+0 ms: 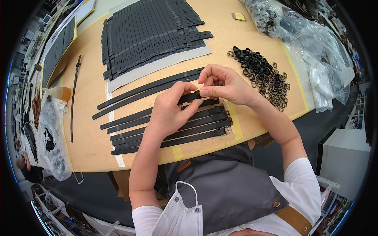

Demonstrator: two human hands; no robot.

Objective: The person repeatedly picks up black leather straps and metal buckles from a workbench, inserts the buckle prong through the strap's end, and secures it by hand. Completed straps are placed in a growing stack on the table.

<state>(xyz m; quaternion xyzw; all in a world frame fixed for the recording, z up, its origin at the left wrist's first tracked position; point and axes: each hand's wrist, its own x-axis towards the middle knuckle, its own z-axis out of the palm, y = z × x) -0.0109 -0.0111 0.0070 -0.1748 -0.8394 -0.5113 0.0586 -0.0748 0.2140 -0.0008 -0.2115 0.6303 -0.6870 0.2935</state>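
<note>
Held strap [190, 97] partly hidden by left hand [168, 108].

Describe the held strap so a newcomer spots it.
On the tan tabletop, find the large stack of black straps. Nearer the grey apron lies a looser row of straps, with the held strap among them. It alone has its end pinched by the left hand, the right hand at its tip.

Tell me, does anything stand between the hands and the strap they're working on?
Nothing visible does. The left hand pinches the strap near its end, and the right hand is at that end. Other straps lie alongside on the table, not in between.
</note>
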